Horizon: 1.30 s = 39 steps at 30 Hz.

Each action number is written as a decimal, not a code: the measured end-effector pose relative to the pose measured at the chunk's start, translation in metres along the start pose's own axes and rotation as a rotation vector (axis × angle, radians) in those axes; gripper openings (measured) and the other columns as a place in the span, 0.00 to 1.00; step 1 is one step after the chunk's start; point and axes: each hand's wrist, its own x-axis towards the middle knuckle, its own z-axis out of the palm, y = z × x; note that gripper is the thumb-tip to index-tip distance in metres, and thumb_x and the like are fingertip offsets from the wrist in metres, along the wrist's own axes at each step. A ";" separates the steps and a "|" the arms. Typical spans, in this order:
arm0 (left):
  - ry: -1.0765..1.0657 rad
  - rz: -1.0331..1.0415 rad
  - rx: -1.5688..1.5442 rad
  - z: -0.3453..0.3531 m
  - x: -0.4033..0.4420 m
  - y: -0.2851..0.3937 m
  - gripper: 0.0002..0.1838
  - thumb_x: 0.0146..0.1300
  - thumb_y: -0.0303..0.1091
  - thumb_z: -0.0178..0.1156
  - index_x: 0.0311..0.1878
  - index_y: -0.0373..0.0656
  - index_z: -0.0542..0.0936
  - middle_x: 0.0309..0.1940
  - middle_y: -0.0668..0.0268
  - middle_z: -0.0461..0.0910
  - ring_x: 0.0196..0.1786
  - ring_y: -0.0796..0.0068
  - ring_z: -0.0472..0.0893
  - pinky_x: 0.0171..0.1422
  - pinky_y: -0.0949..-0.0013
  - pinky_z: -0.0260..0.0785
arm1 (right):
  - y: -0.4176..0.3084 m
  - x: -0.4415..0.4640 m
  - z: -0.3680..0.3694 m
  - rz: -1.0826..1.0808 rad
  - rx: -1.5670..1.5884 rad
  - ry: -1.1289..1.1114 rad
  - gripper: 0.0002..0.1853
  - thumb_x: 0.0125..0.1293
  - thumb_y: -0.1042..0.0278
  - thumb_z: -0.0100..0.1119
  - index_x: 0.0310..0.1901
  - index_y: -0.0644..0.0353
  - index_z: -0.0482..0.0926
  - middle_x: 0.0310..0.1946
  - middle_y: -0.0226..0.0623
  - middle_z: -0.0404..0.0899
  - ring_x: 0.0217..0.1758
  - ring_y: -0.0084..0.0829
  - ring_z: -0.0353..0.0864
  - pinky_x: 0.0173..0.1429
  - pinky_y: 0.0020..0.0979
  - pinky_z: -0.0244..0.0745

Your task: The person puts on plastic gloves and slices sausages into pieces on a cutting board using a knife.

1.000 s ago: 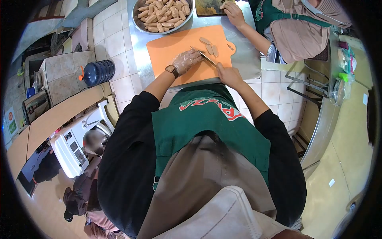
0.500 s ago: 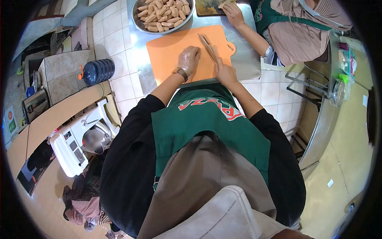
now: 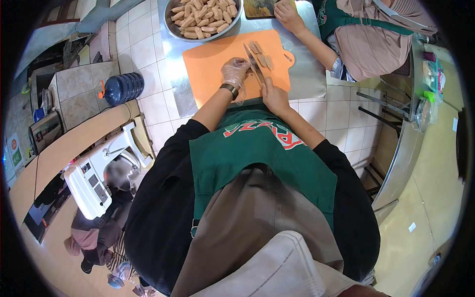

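Note:
My right hand (image 3: 275,97) is wrapped around the handle of a knife (image 3: 253,63), its blade angled away over the orange cutting board (image 3: 208,64). Left of the blade, my left hand (image 3: 234,72) wears a clear plastic glove, with its fingers curled and pinched beside the knife. What those fingers hold, if anything, is hidden. Several sausage pieces (image 3: 261,59), light brown and cut, lie on the board just right of the blade.
A metal bowl (image 3: 170,30) full of sausages (image 3: 203,18) stands behind the board on the steel table (image 3: 174,74). At the right, a co-worker's hand (image 3: 289,17) rests by a dark board (image 3: 257,10). A blue water jug (image 3: 122,89) lies left.
The knife has shifted slightly left with my right hand, its blade now turned to show its side. Cut pieces now show right of it. My left fingers have moved up against the blade's side.

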 end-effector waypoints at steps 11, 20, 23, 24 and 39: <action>0.033 -0.021 -0.002 0.002 0.002 -0.002 0.09 0.53 0.25 0.68 0.37 0.34 0.81 0.25 0.62 0.82 0.22 0.77 0.79 0.24 0.76 0.71 | -0.001 0.003 0.001 -0.012 -0.005 -0.039 0.10 0.70 0.61 0.44 0.42 0.60 0.61 0.18 0.53 0.76 0.23 0.56 0.78 0.29 0.54 0.70; -0.006 -0.046 0.071 0.005 0.004 0.002 0.12 0.55 0.27 0.67 0.41 0.32 0.80 0.28 0.62 0.82 0.27 0.74 0.81 0.28 0.74 0.73 | -0.004 0.026 0.006 -0.008 -0.009 -0.064 0.11 0.69 0.62 0.45 0.43 0.61 0.61 0.19 0.54 0.77 0.24 0.58 0.78 0.30 0.55 0.70; -0.001 -0.040 0.040 0.006 0.005 0.000 0.12 0.55 0.27 0.67 0.40 0.32 0.80 0.29 0.62 0.82 0.27 0.74 0.81 0.30 0.74 0.74 | -0.002 0.027 0.010 -0.001 0.017 -0.051 0.12 0.69 0.61 0.46 0.43 0.61 0.61 0.20 0.55 0.77 0.24 0.58 0.78 0.30 0.56 0.70; 0.006 -0.034 0.023 0.006 0.004 0.001 0.11 0.55 0.27 0.67 0.40 0.33 0.80 0.29 0.62 0.82 0.27 0.74 0.81 0.30 0.74 0.75 | -0.001 0.025 0.011 -0.002 0.016 -0.054 0.12 0.69 0.61 0.46 0.43 0.61 0.61 0.20 0.55 0.77 0.24 0.58 0.78 0.30 0.56 0.70; 0.053 -0.004 0.054 0.004 0.001 -0.003 0.09 0.56 0.23 0.61 0.41 0.34 0.79 0.28 0.61 0.81 0.27 0.72 0.82 0.28 0.72 0.76 | 0.025 -0.023 0.012 -0.013 -0.116 -0.170 0.12 0.67 0.63 0.44 0.45 0.63 0.62 0.20 0.53 0.78 0.24 0.55 0.80 0.31 0.54 0.73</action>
